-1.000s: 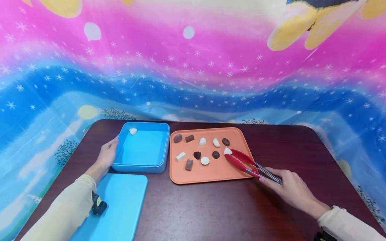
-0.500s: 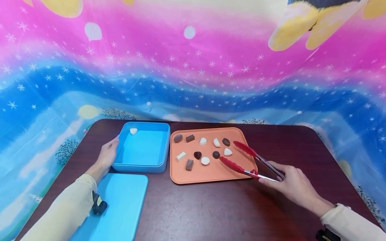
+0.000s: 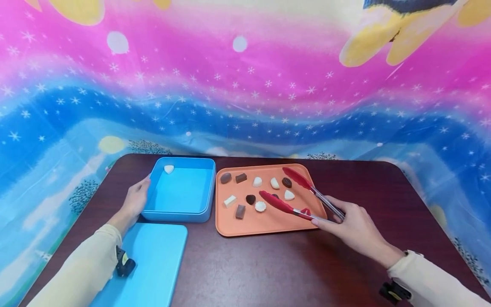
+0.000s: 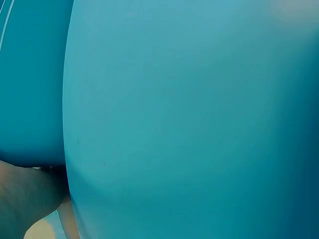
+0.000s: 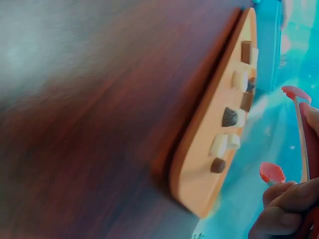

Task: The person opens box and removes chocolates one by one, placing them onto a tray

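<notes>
My right hand [image 3: 354, 226] grips metal tongs [image 3: 330, 206] with red scalloped tips, spread apart over the orange tray [image 3: 245, 228]. Nothing sits between the tips. One tip overlaps a dark round chocolate [image 3: 275, 196], hiding most of it. On the tray lie several brown and white chocolates, among them a white triangular one [image 3: 289, 195] between the tongs' arms and a white shell-shaped one [image 3: 260, 207]. Left of the tray stands a blue box [image 3: 180, 189] holding one white chocolate [image 3: 168, 169] in its far left corner. My left hand [image 3: 135, 200] rests against the box's left outer wall.
A flat blue lid [image 3: 153, 251] lies on the dark wooden table [image 3: 238, 268] in front of the box, beneath my left forearm. Behind the table hangs a patterned cloth [image 3: 245, 98] with snowflakes. Box and tray stand close side by side.
The tongs held the white triangular chocolate between their tips, then spread and left it on the tray. They have since moved left and away from me. The left hand stays in place.
</notes>
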A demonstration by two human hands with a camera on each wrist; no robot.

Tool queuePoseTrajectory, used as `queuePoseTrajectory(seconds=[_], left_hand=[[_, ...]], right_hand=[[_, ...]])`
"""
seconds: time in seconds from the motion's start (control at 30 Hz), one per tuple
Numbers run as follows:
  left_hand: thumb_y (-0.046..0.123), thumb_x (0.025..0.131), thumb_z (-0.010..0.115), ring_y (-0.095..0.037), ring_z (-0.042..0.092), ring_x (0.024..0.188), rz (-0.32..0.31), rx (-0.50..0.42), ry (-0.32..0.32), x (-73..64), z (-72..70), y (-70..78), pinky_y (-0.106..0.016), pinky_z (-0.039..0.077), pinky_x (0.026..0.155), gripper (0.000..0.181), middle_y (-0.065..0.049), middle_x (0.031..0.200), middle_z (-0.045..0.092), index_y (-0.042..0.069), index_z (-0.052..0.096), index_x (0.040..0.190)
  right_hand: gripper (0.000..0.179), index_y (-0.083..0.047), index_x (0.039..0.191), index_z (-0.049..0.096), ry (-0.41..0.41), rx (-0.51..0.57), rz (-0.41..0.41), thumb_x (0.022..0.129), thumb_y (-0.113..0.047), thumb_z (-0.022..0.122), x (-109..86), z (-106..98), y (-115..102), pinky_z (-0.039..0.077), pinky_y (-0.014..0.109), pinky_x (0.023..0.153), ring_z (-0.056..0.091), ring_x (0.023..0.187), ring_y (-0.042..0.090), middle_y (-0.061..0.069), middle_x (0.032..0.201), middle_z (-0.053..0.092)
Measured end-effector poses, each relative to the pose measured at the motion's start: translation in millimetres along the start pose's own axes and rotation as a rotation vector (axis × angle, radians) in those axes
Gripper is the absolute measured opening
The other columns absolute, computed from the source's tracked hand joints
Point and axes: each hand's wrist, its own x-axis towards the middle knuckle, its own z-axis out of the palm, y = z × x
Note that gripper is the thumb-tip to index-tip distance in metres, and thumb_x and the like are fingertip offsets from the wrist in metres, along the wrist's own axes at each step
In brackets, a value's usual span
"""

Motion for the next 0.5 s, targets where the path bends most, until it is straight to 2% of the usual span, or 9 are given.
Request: queuePoseTrajectory(seconds=[0.07,0.17,0.23,0.3,0.4,0.5], left_hand=[[0.048,0.110,0.014,-0.043,0.005,0.157,0.000,0.002,-0.001,-0.5,0.2,-0.1,-0.065,0.013,0.126,0.064,-0.016,0.171,0.005,0.014,0.004,0.163],[0.049,0.110,0.014,-0.043,0.004,0.158,-0.001,-0.005,-0.008,-1.1,0.0,-0.3,-0.065,0.013,0.126,0.064,-0.016,0.171,0.004,0.014,0.003,0.163],[0.049,0.110,0.014,-0.043,0.004,0.158,-0.004,-0.005,-0.010,-1.7,-0.5,-0.5,-0.065,0.013,0.126,0.064,-0.016,0.171,0.003,0.014,0.003,0.163],[0.049,0.110,0.014,-0.043,0.004,0.157,-0.002,-0.007,-0.011,-2.1,-1.2,-0.5,-0.065,0.013,0.125,0.064,-0.016,0.171,0.003,0.015,0.002,0.163],[0.049,0.110,0.014,-0.044,0.004,0.157,0.000,-0.003,-0.012,-1.9,-1.4,0.1,-0.066,0.013,0.125,0.064,-0.016,0.171,0.003,0.015,0.002,0.163],[0.050,0.110,0.014,-0.044,0.004,0.157,-0.004,0.003,-0.011,-1.3,-1.1,-0.2,-0.066,0.013,0.125,0.064,-0.016,0.171,0.003,0.016,0.002,0.163]], right_hand=[[0.086,-0.011,0.146,0.056,0.000,0.018,-0.009,0.080,-0.063,0.077,2.4,2,-5,0.033,0.026,0.044,0.040,0.052,0.008,-0.004,0.061,0.049],[0.088,-0.008,0.147,0.054,-0.004,0.041,-0.019,0.081,-0.062,0.077,6.3,4,-12,0.039,0.024,0.047,0.050,0.060,0.009,-0.003,0.075,0.065],[0.091,-0.008,0.148,0.053,-0.017,0.059,-0.014,0.080,-0.063,0.077,9.0,7,-17,0.040,0.025,0.047,0.051,0.059,0.010,-0.003,0.075,0.066],[0.092,-0.008,0.148,0.053,-0.032,0.078,-0.005,0.079,-0.064,0.077,11.6,10,-21,0.039,0.026,0.046,0.047,0.055,0.011,-0.003,0.067,0.059],[0.091,-0.010,0.147,0.054,-0.046,0.102,0.003,0.078,-0.065,0.077,15.6,16,-26,0.036,0.027,0.043,0.037,0.047,0.011,-0.003,0.056,0.039],[0.087,-0.013,0.144,0.057,-0.044,0.116,-0.025,0.078,-0.065,0.077,19.5,22,-34,0.034,0.027,0.044,0.037,0.048,0.011,-0.005,0.057,0.038]])
